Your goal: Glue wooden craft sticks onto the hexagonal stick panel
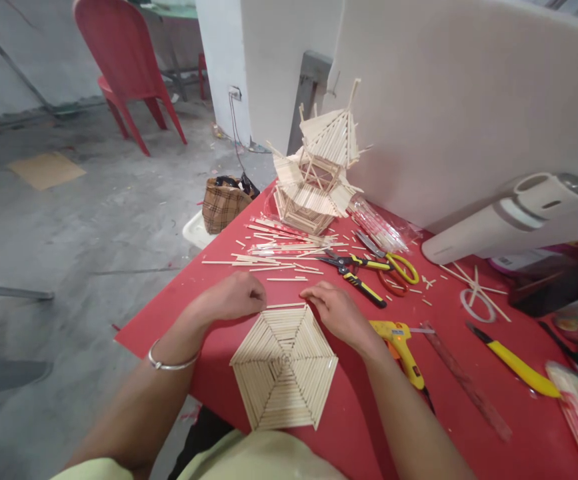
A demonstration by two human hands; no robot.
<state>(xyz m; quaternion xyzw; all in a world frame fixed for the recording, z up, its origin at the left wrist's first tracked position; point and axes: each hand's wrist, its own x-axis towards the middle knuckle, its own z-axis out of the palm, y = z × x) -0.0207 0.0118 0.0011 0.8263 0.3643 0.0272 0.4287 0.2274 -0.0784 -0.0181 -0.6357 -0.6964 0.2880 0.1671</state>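
A flat hexagonal panel (289, 393) of pale wooden sticks lies on the red table in front of me, its rows meeting at the centre. Along its far edge runs one thin wooden stick (286, 306). My left hand (239, 295) is closed, with its fingertips at the stick's left end. At the right end, my right hand (333, 312) has its finger and thumb bent together on the stick; its exact grip is partly hidden. A yellow hot glue gun (403, 353) rests to the right of my right hand.
Behind the hands lie loose sticks (269, 257), pliers (356, 277) and yellow-handled scissors (401, 267). A tiered stick model (319, 177) stands at the far corner. To the right are a yellow cutter (523, 369), a tape ring (477, 305) and a white bottle (489, 230). The table edge (169, 283) is left.
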